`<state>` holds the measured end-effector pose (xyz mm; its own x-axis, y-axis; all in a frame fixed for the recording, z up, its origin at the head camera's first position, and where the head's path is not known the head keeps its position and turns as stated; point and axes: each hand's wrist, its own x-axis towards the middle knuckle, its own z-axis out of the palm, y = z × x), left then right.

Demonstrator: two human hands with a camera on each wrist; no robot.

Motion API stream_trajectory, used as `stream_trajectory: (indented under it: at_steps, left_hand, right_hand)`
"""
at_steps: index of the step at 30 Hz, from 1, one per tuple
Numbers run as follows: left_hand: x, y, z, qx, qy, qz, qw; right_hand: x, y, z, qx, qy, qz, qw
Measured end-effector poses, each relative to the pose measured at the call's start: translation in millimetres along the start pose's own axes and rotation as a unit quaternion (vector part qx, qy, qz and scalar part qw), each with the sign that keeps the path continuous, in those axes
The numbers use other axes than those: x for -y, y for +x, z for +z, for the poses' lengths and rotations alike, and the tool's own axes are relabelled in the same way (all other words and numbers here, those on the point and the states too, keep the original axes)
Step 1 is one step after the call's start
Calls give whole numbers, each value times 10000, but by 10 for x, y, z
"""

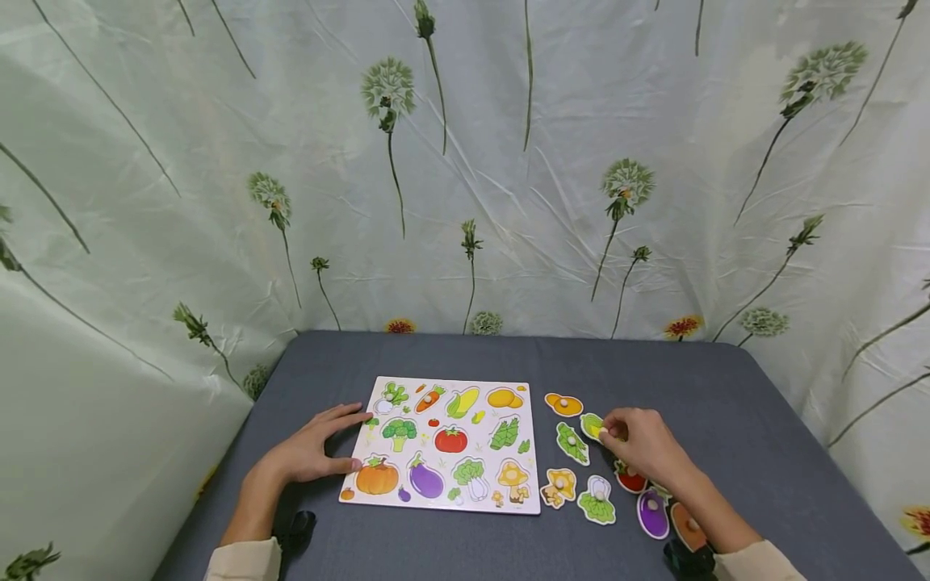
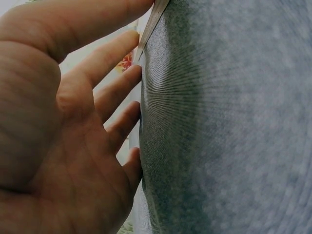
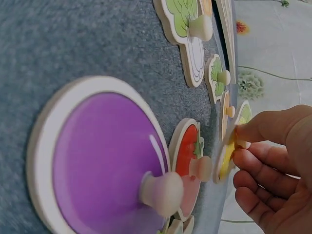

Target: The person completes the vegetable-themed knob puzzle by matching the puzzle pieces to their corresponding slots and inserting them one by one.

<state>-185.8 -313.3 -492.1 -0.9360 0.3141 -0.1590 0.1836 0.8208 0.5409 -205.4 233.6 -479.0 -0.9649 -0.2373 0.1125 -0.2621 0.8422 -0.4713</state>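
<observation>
A wooden vegetable puzzle board point(image 1: 465, 452) lies flat on the table with printed pictures. At its left edge rests my left hand point(image 1: 316, 448), fingers spread and fairly straight, thumb and fingertips touching the edge. The left wrist view shows that hand's palm and a sliver of the board's edge point(image 2: 152, 29). My right hand point(image 1: 643, 444) pinches the knob of the corn piece point(image 3: 225, 163) between thumb and fingers, to the right of the board. The corn piece point(image 1: 592, 425) is partly covered by the fingers in the head view and looks tilted in the right wrist view.
Beside the board lie knobbed pieces: potato point(image 1: 563, 404), green pea-like piece point(image 1: 571, 445), mushroom point(image 1: 555, 492), leafy cabbage point(image 1: 597, 507), tomato point(image 1: 629, 479), eggplant point(image 1: 651, 516) and pumpkin point(image 1: 686, 528), partly under the right forearm. A flowered curtain point(image 1: 465, 177) hangs behind the grey table point(image 1: 436, 355).
</observation>
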Motion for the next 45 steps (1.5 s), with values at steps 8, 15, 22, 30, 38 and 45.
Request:
stream_trajectory:
  at_steps: [8,15,22,30,38,45]
  left_hand:
    - [-23,-3,0,1,-40,-29,10000]
    - [9,0,-6,-8,-19,90,10000]
    - [13,1,-9,-43,-19,145,9999]
    - [-6,-2,-14,-49,4,200,9998]
    - [11,2,-9,-46,16,232,9997]
    - [15,8,-11,-81,18,294,9995]
  right_hand:
    - [42,54,-24,-124,-145,-98,9998]
    - [126,94,-4,-242,-26,-247,9994]
    - [223,170,59,-344,49,-366,9987]
    - [346,285,163,-354,218,-464,9981]
    - [518,387,258,-309,388,-552,9972]
    - [685,497,343,-349,565,-592,9960]
